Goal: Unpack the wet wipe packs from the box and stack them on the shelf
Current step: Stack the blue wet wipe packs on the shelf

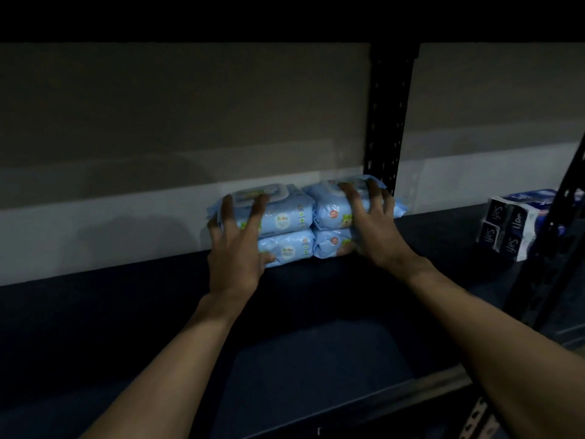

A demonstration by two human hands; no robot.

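My left hand [235, 245] and right hand [373, 229] press the stacked baby wipe packs [285, 220] at the shelf's [126, 312] back edge, fingers [227, 207] spread and released.

Blue wet wipe packs [286, 221] stacked on shelf [126, 312]
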